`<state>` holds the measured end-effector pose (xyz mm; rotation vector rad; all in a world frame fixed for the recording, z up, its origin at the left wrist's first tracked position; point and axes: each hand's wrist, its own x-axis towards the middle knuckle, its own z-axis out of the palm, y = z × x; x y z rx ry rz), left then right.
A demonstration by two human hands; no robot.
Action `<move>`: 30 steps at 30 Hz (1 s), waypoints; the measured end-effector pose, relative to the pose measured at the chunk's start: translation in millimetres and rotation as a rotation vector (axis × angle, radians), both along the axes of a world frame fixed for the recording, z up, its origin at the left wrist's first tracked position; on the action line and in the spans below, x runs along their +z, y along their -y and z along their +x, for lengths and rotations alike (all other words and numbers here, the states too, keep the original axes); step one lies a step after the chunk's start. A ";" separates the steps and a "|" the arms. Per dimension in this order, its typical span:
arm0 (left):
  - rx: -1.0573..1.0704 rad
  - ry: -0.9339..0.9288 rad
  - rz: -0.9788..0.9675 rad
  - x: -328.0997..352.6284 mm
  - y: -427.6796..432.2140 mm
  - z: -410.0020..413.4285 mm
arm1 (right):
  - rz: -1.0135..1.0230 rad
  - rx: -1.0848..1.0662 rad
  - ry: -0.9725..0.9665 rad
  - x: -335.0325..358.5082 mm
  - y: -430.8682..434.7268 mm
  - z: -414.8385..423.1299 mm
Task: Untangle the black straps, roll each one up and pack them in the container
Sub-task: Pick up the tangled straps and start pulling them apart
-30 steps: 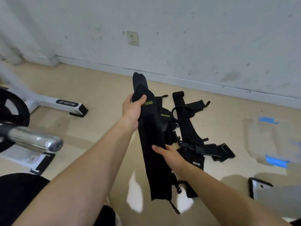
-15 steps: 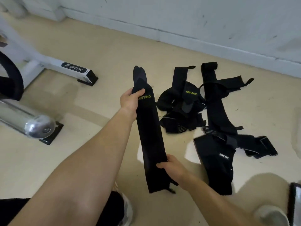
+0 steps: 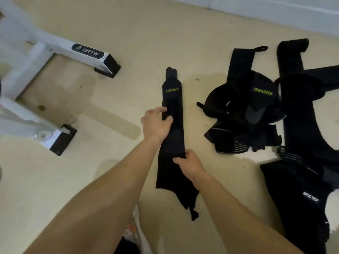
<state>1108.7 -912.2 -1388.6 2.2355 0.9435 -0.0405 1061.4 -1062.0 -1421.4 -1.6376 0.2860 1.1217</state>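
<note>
While our left hand (image 3: 156, 123) grips the single black strap (image 3: 173, 92) mid-length and our right hand (image 3: 189, 162) pinches it lower, it stretches out left of the tangled pile (image 3: 244, 114). Rolling loosely from the limp tail could let it unravel.

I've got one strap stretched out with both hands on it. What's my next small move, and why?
Probably start rolling it up from the near end. The strap is stretched straight and sits apart from the tangled pile. Your left hand and right hand both grip it, so it looks ready to roll.
</note>
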 end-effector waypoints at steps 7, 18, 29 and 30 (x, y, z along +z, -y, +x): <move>-0.428 -0.331 0.167 -37.0 37.3 -52.7 | -0.244 0.109 0.138 7.7 26.1 -41.0; -0.570 -0.426 0.242 -49.0 -9.4 -51.7 | -0.190 0.182 0.172 7.2 3.1 -60.2; 0.041 -0.450 0.128 -31.6 -55.4 -74.2 | -0.070 0.535 0.523 -2.0 -21.2 -54.6; 0.028 -0.476 0.154 -32.3 -58.1 -81.3 | -0.090 0.631 0.548 -1.4 -25.8 -55.2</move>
